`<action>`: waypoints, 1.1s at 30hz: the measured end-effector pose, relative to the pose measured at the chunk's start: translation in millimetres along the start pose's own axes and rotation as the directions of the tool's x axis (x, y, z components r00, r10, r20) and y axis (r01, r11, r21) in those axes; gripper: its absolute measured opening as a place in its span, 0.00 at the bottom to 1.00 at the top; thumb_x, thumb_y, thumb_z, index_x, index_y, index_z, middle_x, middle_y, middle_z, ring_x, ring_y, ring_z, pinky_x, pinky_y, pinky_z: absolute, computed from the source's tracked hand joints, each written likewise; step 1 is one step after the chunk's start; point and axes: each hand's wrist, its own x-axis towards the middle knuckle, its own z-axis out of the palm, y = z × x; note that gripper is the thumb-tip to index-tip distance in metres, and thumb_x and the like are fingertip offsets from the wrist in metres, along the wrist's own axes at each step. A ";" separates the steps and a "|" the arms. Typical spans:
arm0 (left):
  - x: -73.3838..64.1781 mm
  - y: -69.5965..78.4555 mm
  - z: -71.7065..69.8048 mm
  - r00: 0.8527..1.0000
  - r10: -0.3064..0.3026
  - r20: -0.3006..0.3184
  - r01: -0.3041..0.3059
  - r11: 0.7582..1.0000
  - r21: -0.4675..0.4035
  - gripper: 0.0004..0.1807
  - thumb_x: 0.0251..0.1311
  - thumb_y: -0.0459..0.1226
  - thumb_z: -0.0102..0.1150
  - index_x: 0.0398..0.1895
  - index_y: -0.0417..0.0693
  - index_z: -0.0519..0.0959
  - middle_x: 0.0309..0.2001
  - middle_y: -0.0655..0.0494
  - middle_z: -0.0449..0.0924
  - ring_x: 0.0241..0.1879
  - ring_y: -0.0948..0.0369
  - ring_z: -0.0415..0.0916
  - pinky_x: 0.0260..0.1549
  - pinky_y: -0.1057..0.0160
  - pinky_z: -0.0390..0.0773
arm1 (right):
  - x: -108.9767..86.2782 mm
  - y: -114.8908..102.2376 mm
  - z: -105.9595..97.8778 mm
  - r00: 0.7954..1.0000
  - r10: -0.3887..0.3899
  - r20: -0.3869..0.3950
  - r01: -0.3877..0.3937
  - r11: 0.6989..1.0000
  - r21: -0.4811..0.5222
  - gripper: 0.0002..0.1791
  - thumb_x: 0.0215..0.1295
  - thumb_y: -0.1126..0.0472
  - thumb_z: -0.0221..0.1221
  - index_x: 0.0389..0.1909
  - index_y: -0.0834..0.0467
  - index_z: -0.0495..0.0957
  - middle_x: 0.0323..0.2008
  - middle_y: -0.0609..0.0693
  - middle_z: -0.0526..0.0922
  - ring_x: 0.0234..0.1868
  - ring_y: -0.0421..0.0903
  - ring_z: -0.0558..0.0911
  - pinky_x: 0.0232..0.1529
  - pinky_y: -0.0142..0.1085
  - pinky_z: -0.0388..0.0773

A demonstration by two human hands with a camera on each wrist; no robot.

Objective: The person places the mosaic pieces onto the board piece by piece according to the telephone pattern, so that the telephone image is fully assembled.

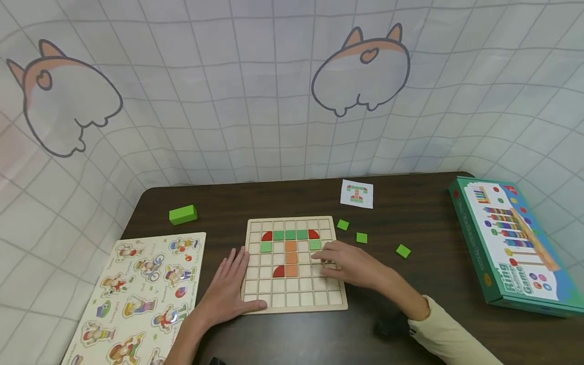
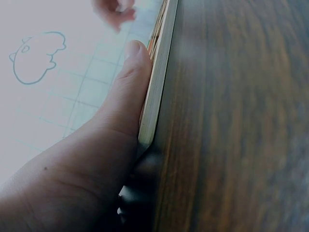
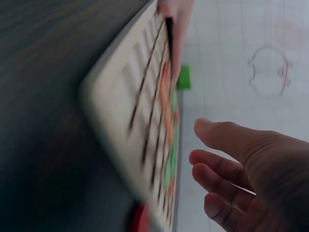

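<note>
A wooden grid board (image 1: pixel 304 299) lies on the table with green squares (image 1: pixel 290 234), orange squares (image 1: pixel 291 258) and red quarter-circle pieces (image 1: pixel 279 271) set in its cells. My left hand (image 1: pixel 227 290) rests along its left edge, fingers straight, thumb over the front left corner; the thumb (image 2: pixel 133 72) lies along the rim in the left wrist view. Over the board's right side hovers my right hand (image 1: pixel 349 262), its fingers loosely bent. In the right wrist view, thumb and fingers (image 3: pixel 224 169) stand apart with nothing between them. A pattern card (image 1: pixel 357 194) lies behind the board.
Loose green squares (image 1: pixel 362 238) lie right of the board. A green block (image 1: pixel 183 215) stands at the back left, above a picture puzzle board (image 1: pixel 137 289). At the right is a green game box (image 1: pixel 515 248). Something red (image 3: pixel 140 220) shows beside the board in the right wrist view.
</note>
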 end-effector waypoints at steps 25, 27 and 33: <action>0.6 0.8 -0.8 1.000 -0.012 0.012 0.012 1.000 0.005 0.69 0.40 0.74 0.60 0.77 0.42 0.45 0.79 0.48 0.40 0.78 0.46 0.37 0.74 0.41 0.46 | -61.6 37.9 3.5 0.972 0.230 -0.038 -0.230 0.973 0.022 0.23 0.60 0.52 0.66 0.55 0.55 0.79 0.39 0.43 0.77 0.33 0.34 0.75 0.31 0.27 0.72; 0.3 0.8 -0.8 1.000 -0.013 0.012 0.013 1.000 0.004 0.69 0.40 0.74 0.60 0.77 0.42 0.45 0.79 0.49 0.40 0.78 0.46 0.37 0.74 0.41 0.46 | -58.0 37.9 3.8 0.969 0.243 -0.036 -0.242 0.970 0.016 0.24 0.60 0.52 0.66 0.56 0.55 0.79 0.40 0.43 0.78 0.34 0.35 0.76 0.31 0.27 0.73; 0.6 0.4 -0.3 1.000 -0.015 0.014 0.015 1.000 0.007 0.69 0.40 0.74 0.59 0.78 0.43 0.45 0.79 0.49 0.39 0.79 0.47 0.36 0.74 0.41 0.46 | -48.2 35.5 6.8 0.959 0.281 -0.050 -0.281 0.960 -0.001 0.23 0.60 0.52 0.66 0.55 0.56 0.79 0.39 0.44 0.79 0.34 0.36 0.76 0.30 0.27 0.73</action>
